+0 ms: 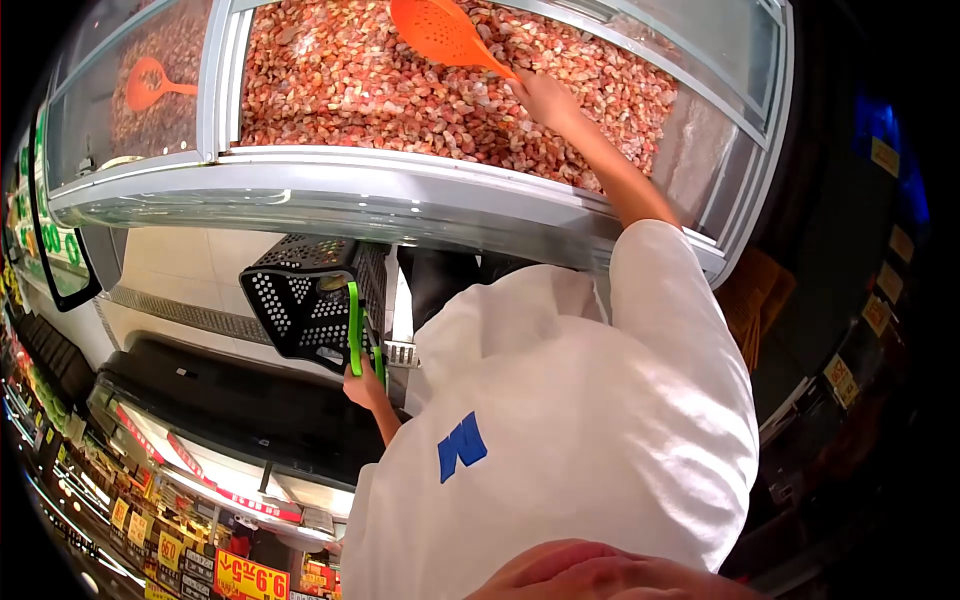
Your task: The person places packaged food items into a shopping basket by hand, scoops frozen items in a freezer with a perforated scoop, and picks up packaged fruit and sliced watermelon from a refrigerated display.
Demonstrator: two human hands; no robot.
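Observation:
My right hand (545, 100) is closed around the handle of an orange slotted scoop (437, 35). The scoop's perforated bowl is over a thick layer of small reddish shrimp (360, 110) in a glass-topped freezer (400, 180). Lower down, my left hand (365, 385) grips the green handle of a black shopping basket (290, 310). The basket hangs tilted beside the freezer's front, its holed walls facing me. Part of its inside is hidden, so I cannot tell what it holds.
A second orange scoop (152, 84) lies on shrimp behind the left glass pane. The freezer's metal frame (215, 80) edges the opening. Pale floor tiles (180, 260) show below. Shelves with yellow price signs (252, 577) stand at the lower left.

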